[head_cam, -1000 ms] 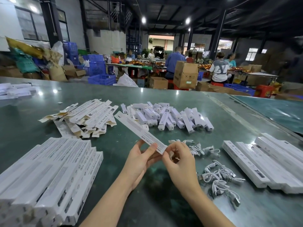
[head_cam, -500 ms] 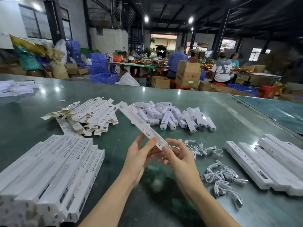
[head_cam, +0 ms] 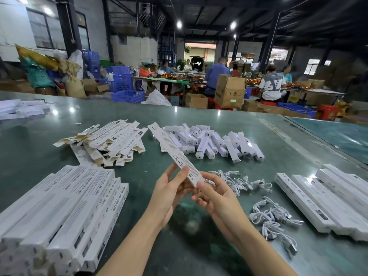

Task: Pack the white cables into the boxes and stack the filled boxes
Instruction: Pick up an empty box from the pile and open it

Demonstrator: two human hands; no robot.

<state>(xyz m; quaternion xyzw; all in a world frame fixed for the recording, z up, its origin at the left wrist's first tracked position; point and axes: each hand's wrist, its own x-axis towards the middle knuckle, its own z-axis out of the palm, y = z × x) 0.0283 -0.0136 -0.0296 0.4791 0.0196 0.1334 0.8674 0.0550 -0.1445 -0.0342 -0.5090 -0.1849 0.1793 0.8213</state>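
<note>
A long white box [head_cam: 173,151] slants up and away from me over the green table [head_cam: 39,140]. My left hand [head_cam: 171,192] pinches its near end between thumb and fingers. My right hand [head_cam: 216,194] has its fingertips at that same near end, fingers curled; whether a cable is in them is hidden. Loose white cables [head_cam: 237,181] lie just right of my hands, and more cables [head_cam: 272,218] lie nearer the front. A stack of filled boxes [head_cam: 65,212] sits at the front left.
Flat unfolded cartons [head_cam: 111,142] are heaped at the centre left. Small white lamp units [head_cam: 215,144] are piled behind the held box. More long white boxes [head_cam: 328,198] lie in a row at the right. People work at tables far behind.
The held box has stayed in both hands and rides slightly higher and more upright. My right fingertips have closed in on its near end. The camera has shifted a little.
</note>
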